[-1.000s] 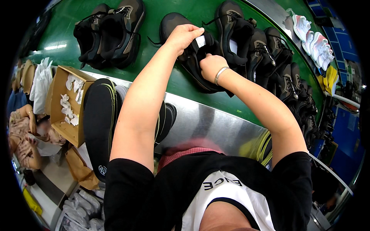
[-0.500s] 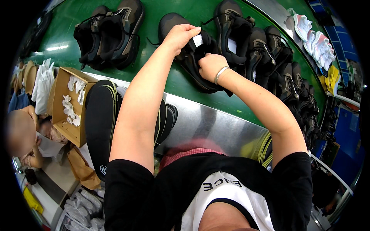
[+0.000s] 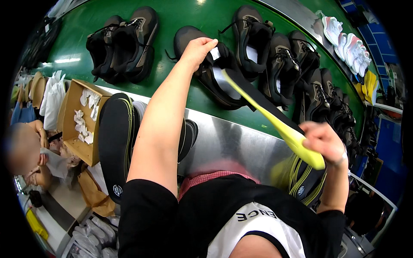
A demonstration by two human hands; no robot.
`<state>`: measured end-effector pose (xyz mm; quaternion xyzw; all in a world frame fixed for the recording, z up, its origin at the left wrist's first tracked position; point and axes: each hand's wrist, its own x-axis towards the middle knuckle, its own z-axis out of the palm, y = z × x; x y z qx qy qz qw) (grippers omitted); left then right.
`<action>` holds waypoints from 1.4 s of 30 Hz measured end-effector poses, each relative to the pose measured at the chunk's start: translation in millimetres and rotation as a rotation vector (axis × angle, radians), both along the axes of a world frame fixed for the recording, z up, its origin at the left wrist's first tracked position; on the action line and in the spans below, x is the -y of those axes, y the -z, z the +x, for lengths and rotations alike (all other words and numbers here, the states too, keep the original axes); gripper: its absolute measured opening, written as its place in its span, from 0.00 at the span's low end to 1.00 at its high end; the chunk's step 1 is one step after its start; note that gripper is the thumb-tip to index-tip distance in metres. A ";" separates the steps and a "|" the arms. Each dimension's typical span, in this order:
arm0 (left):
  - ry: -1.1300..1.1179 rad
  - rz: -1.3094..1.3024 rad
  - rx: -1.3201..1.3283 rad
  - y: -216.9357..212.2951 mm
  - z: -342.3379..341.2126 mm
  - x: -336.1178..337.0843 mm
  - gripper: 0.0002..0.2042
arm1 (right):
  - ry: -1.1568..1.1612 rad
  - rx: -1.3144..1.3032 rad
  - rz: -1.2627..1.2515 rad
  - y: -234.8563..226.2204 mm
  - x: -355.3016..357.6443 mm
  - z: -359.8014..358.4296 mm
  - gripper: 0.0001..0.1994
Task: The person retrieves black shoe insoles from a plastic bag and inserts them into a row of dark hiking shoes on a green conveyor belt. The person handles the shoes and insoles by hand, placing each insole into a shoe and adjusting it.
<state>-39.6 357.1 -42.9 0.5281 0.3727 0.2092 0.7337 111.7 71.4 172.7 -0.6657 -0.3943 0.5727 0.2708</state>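
My left hand (image 3: 198, 50) pinches the tongue of a dark brown and black shoe (image 3: 186, 38) lying at a slant on the green work surface. The shoe's opening faces me, and a pale footbed shows inside it. In my right hand (image 3: 326, 142) is an insole (image 3: 275, 117), black on top with a bright yellow-green underside. I grip it by its heel end, and its narrow toe end points at the shoe's opening. A stack of similar insoles (image 3: 303, 180) lies below my right hand.
More dark shoes (image 3: 249, 41) stand to the right in a row, and a pair (image 3: 129, 47) stands at the left. Another insole stack (image 3: 115, 142) lies by my left arm, beside a cardboard box (image 3: 71, 116) with crumpled paper. A person (image 3: 36, 150) sits at far left.
My right hand has come out of the shoe and swung right and toward me, now holding an insole. My left hand stays at the shoe's tongue.
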 end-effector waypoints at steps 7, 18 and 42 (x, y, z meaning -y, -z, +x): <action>-0.032 0.008 -0.021 -2.8 -1.6 -1.3 0.12 | 0.060 -0.109 0.014 12.2 118.0 -6.2 0.07; -0.049 1.246 -0.563 -74.3 13.3 16.0 0.09 | -0.434 0.891 -0.280 119.8 185.8 -77.9 0.16; 0.358 0.389 -0.334 -54.3 160.5 -64.2 0.15 | -0.244 0.719 0.023 197.5 215.1 -64.6 0.09</action>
